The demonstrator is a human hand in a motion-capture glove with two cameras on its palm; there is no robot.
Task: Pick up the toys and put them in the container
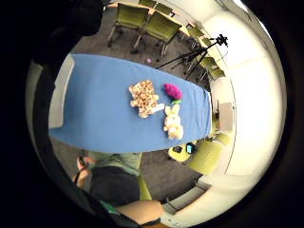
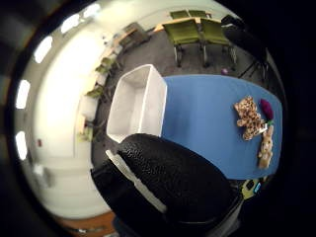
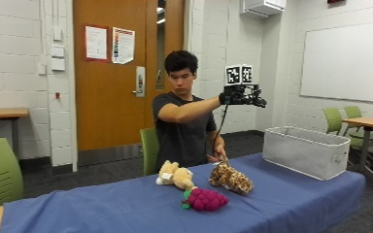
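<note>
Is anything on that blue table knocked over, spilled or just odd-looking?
Nothing stands out. Three soft toys, a tan bunny, a spotted one and a purple grape bunch, lie together on the blue tablecloth. The grey container stands upright at the table's end, apart from them. The gloved right hand is raised above the table, holding nothing.

Bare blue cloth (image 3: 290, 194) between the clustered toys (image 3: 202, 187) and the container (image 3: 306, 151).

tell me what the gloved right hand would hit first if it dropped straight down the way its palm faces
Probably bare blue tablecloth between the spotted toy and the white container. The right hand is raised well above the table; depth is unclear.
</note>
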